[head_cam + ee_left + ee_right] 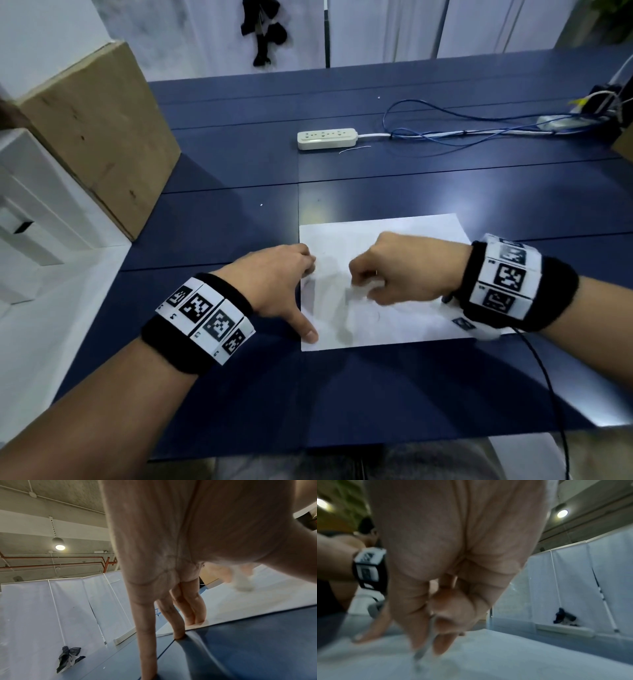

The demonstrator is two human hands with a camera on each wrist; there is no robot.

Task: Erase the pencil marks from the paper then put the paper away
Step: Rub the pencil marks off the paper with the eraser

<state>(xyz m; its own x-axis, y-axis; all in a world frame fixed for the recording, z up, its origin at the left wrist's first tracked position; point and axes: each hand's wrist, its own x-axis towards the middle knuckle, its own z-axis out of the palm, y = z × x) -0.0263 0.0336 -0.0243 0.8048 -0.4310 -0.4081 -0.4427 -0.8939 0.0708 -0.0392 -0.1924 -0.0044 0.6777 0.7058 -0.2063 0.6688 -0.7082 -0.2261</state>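
Left hand [274, 274] spread flat, holds down paper [404, 236] edge on tabletop [445, 178]. Right hand [397, 270] pinches blurry white eraser [243, 582] on paper.

the table [239, 164] is smooth dark blue board with a soft sheen. on it lies matt white paper [404, 236]; beyond the paper, a glossy cream plastic power strip [326, 138]; left of the table, a matt brown cardboard box [99, 130].

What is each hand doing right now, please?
Left hand: open, straight fingers pressing the paper's left edge.
Right hand: closed, pinching a small eraser against the paper.
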